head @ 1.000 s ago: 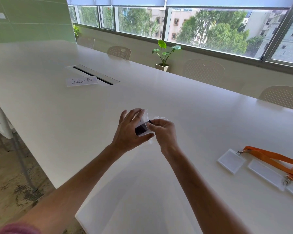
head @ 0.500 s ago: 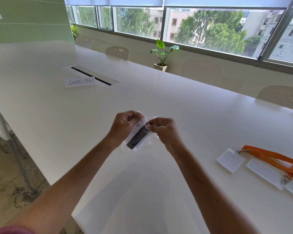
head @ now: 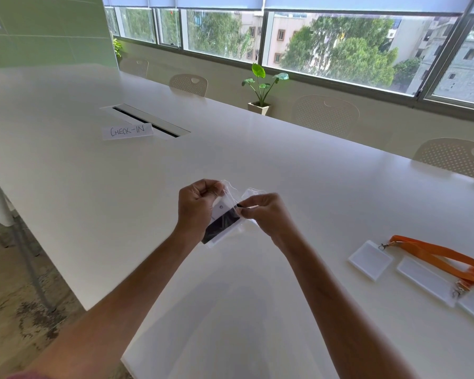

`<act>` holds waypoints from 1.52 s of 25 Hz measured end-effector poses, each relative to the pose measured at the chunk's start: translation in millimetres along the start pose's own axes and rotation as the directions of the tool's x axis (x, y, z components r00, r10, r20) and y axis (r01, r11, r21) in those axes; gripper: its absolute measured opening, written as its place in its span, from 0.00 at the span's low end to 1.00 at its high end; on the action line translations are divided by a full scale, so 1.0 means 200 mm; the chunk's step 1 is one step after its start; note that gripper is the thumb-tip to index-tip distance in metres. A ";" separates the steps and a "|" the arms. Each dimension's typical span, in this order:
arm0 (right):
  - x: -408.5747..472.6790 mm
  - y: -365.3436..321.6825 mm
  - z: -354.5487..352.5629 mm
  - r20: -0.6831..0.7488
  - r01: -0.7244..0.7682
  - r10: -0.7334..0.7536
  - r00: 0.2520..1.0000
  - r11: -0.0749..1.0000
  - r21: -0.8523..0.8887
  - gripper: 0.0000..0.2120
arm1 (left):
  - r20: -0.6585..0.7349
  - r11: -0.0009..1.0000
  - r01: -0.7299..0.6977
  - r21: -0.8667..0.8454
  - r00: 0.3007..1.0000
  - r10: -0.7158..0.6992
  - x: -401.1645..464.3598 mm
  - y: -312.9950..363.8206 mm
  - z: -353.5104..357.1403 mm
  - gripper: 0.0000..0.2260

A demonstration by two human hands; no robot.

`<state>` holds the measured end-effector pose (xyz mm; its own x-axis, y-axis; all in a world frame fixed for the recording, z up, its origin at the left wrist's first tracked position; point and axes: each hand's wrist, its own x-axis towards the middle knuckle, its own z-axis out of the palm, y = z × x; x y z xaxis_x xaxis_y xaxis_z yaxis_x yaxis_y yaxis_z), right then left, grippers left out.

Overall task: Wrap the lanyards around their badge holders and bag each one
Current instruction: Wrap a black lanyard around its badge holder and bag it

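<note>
Both hands, left (head: 196, 207) & right (head: 263, 212), still pinch bag (head: 230, 214); wrapped badge (head: 222, 224) sits lower vs. before.

A long white worktop (head: 257, 149) carries a paper sign (head: 127, 131) handwritten "CHECK-IN", lying just beside a slotted cable hatch (head: 148, 121) set into the surface. Along the far side stand pale perforated chairs (head: 326, 114), and a small potted plant (head: 260, 88) with broad green leaves sits below a row of windows (head: 326, 47) that look out on trees and buildings. At the left is a green wall (head: 44, 31), with a speckled floor (head: 17, 296) and a metal leg (head: 25, 253) showing beneath the worktop's near edge.
</note>
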<state>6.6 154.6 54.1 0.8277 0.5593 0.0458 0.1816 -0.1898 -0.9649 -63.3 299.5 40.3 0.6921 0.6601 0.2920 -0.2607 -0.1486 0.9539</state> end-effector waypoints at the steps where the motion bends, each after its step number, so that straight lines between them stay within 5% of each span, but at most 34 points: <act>1: 0.00 0.01 -0.01 0.016 -0.011 0.012 1.000 1.000 -0.019 0.01 | -0.001 1.000 -0.008 0.018 1.000 0.008 -0.01 -0.01 0.00 0.09; 7: 0.00 0.04 -0.03 -0.090 0.097 -0.092 0.992 0.994 0.049 0.04 | 0.039 0.982 -0.106 0.159 0.994 0.101 -0.02 0.00 0.01 0.09; 11: 0.04 0.03 -0.01 -0.037 0.198 -0.200 0.979 0.978 -0.059 0.08 | 0.143 0.944 -0.239 0.227 0.967 0.211 -0.05 0.02 0.02 0.05; 13: 0.05 0.04 0.01 -0.029 0.218 -0.218 0.975 0.976 -0.019 0.03 | 0.189 0.920 -0.315 0.235 0.943 0.275 -0.06 0.02 0.02 0.05; 15: 0.06 0.05 0.02 -0.043 0.228 -0.228 0.973 0.974 0.011 0.08 | 0.199 0.901 -0.359 0.242 0.928 0.316 -0.06 0.02 0.02 0.06; 30: 0.05 0.07 0.05 -0.078 0.229 -0.237 0.968 0.968 -0.106 0.14 | 0.263 0.904 -0.303 0.302 0.938 0.226 -0.05 0.00 0.00 0.04; 38: 0.06 0.05 0.03 -0.049 0.161 -0.166 0.985 0.983 -0.090 0.07 | 0.261 0.883 -0.335 0.328 0.931 0.257 -0.05 0.00 -0.01 0.05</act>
<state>15.3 164.5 43.3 0.8109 0.5430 0.2181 0.3596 -0.1685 -0.9178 -71.3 293.6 38.1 0.7527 0.3842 0.5347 -0.2417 -0.5941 0.7672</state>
